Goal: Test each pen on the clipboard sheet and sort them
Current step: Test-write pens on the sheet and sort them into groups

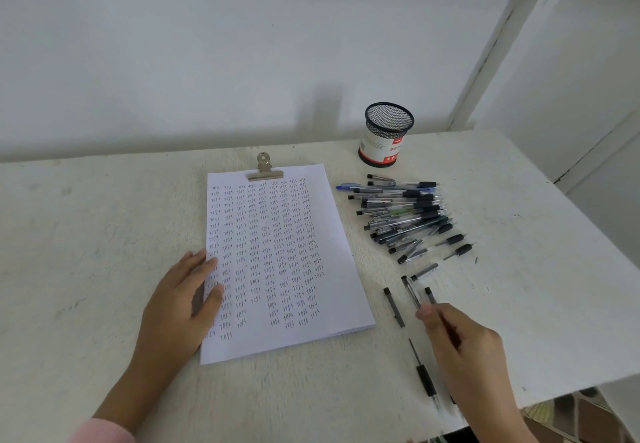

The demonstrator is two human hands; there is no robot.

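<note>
The right hand (pixel 460 342), fingers curled round a blurred black pen (pixel 430 296), appears mid-pickup; the next move calls for carrying it leftward to the clipboard sheet (pixel 294 269), steadied under the flat-fingered left hand (pixel 180 304).

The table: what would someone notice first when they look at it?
Probably the sheet in the middle, covered in rows of the word "test", with the left hand resting flat on its edge. Next, the big pile of pens to its right, in front of a black mesh cup.
</note>
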